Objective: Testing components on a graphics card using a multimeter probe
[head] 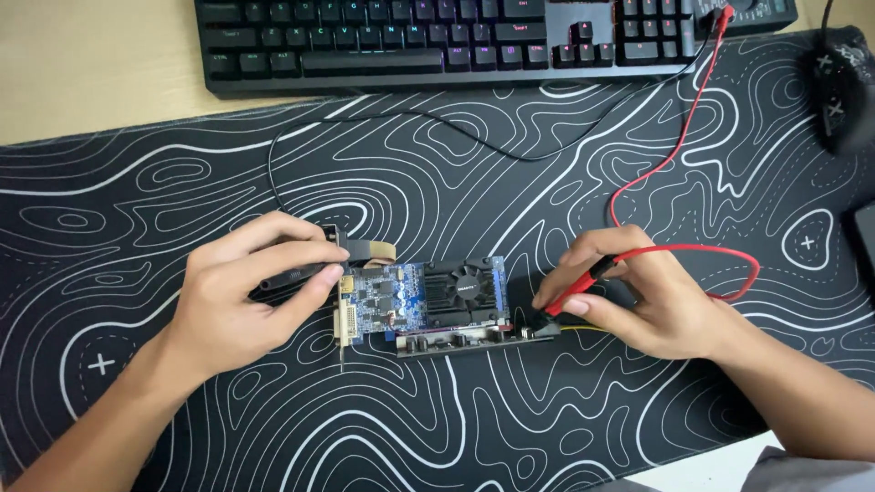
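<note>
A small blue graphics card (pixel 392 301) with a black heatsink and fan (pixel 463 288) lies on the patterned desk mat. My left hand (pixel 246 296) grips a black test probe (pixel 292 276) and points its tip at the card's left end, by the metal bracket. My right hand (pixel 638 296) pinches a red test probe (pixel 576 290) whose tip touches the card's right end. A black lead (pixel 383 114) and a red lead (pixel 679 137) run from the probes toward the far right of the desk.
A black keyboard (pixel 474 41) lies along the far edge. A black mouse (pixel 840 91) sits at the far right. The black mat with white contour lines (pixel 456 419) covers most of the wooden desk (pixel 91 64).
</note>
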